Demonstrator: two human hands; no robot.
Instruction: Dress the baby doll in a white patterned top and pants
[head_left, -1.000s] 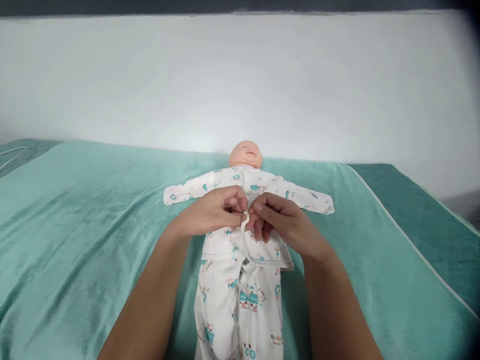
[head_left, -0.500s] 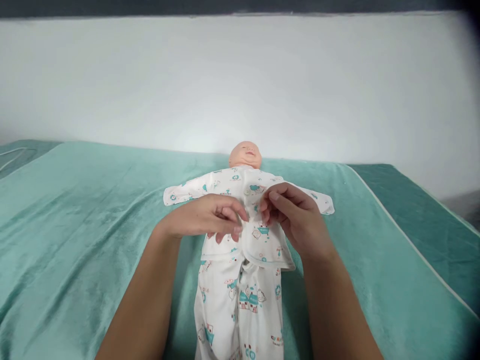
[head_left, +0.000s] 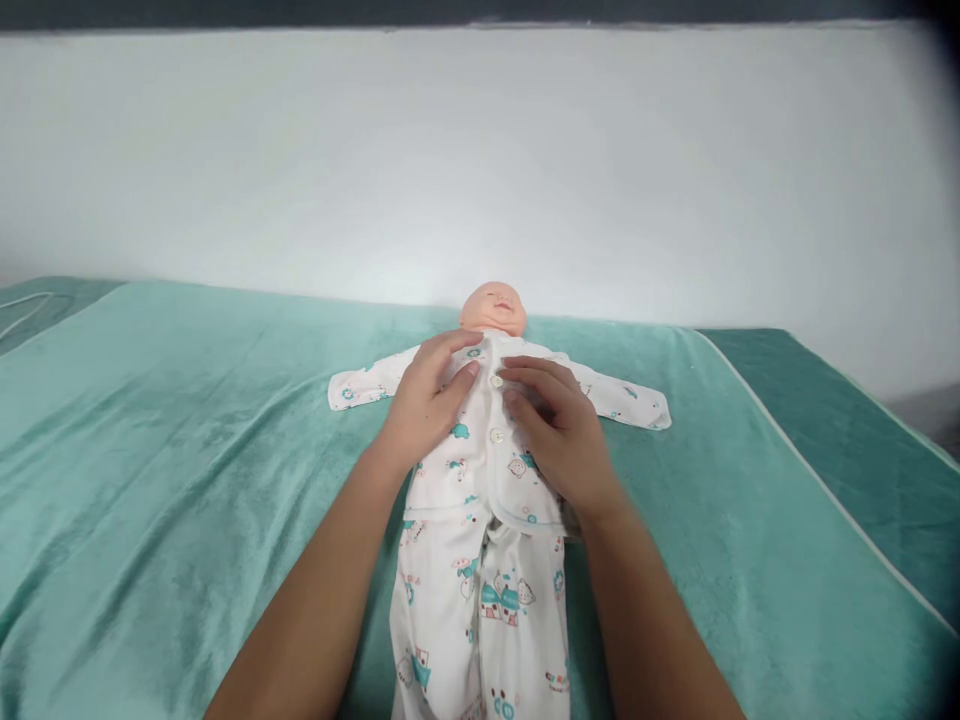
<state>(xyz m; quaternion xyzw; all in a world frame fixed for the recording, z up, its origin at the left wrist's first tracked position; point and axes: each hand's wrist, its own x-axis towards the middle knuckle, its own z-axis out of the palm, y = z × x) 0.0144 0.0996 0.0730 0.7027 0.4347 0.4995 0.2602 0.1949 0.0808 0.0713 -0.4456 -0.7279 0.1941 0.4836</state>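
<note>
A baby doll [head_left: 493,308] lies on its back, head toward the wall, in a white printed button-front shirt [head_left: 457,485] and matching trousers [head_left: 499,610]. My left hand [head_left: 427,400] is over the left half of the shirt's chest, its thumb and fingers apart, with nothing seen in it. Across the front opening, my right hand [head_left: 559,425] hovers at or touches the right half; its fingers are bent but apart and hold nothing visible. Between the hands show an upper button [head_left: 496,381] and a lower button [head_left: 497,436]. Both sleeves stretch out sideways.
A green plush cover [head_left: 225,450] spreads under the doll, with folds on the left. A darker green part [head_left: 840,430] with a pale edge line lies at the right. Behind the doll's head rises a white wall [head_left: 480,160].
Both hands have moved up the shirt toward the collar, and their fingers have spread out. Two buttons on the front have come into view between them. The doll lies as before.
</note>
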